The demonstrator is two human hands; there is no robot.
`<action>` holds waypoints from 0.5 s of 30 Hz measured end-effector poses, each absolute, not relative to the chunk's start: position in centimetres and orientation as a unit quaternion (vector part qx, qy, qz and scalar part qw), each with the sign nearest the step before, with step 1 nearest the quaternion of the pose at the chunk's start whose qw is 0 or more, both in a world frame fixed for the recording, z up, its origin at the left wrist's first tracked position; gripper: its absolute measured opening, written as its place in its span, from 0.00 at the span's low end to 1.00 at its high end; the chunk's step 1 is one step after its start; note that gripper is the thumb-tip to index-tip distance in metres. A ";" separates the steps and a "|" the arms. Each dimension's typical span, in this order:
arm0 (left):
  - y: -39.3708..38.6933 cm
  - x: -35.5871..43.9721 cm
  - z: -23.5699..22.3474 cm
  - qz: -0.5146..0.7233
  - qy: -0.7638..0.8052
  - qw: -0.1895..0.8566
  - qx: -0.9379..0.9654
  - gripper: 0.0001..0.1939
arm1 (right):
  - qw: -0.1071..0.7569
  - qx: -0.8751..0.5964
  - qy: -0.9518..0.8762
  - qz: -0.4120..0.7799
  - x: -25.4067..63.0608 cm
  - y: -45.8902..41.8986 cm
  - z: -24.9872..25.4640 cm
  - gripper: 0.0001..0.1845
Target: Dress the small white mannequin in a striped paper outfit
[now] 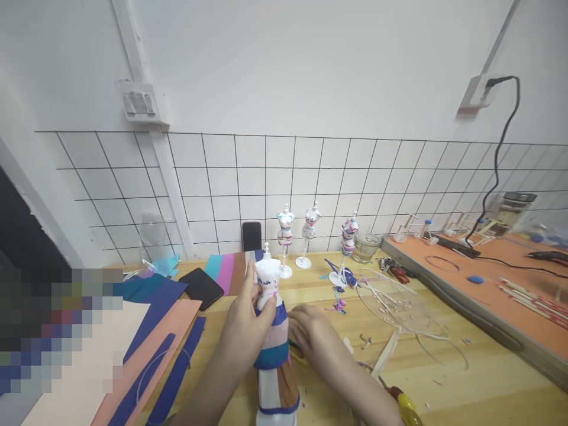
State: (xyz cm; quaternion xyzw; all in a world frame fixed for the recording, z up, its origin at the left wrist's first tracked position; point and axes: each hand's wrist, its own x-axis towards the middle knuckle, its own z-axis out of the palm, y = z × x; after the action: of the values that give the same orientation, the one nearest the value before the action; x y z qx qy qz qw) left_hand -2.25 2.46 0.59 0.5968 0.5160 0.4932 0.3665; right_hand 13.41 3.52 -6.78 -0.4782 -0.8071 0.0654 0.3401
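Observation:
A small white mannequin doll [269,278] stands near the front of the wooden table [444,378], wearing a skirt of blue, beige and brown strips [276,349]. My left hand [247,322] is wrapped round its waist from the left, thumb across the torso. My right hand [310,337] lies just to the right of the skirt, fingers curled down on the table over something yellow that I cannot make out.
Three more dressed mannequins [285,236] stand by the tiled wall with a glass jar [365,247]. Coloured paper sheets [151,331] and a black phone [201,287] lie at left. Sticks, wire hoops [390,302] and an orange mat [497,284] lie at right.

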 end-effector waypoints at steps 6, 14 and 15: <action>1.4 -0.9 0.5 0.431 0.530 0.333 0.650 0.38 | 0.476 -0.431 -0.766 -0.009 14.5 2.2 -2.7 0.09; 0.6 0.5 -0.6 0.375 0.553 0.246 0.702 0.35 | 0.453 -0.436 -0.777 -0.033 14.1 1.2 -1.8 0.14; 0.5 0.5 -0.6 0.374 0.555 0.241 0.703 0.35 | 0.451 -0.437 -0.778 -0.032 14.2 1.2 -1.8 0.14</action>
State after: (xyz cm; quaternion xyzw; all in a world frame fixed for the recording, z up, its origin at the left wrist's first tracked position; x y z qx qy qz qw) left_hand 0.54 0.53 -0.55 0.7028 0.5550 0.3740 0.2413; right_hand 14.16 1.22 -1.75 -0.4373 -0.7776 -0.0321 0.4507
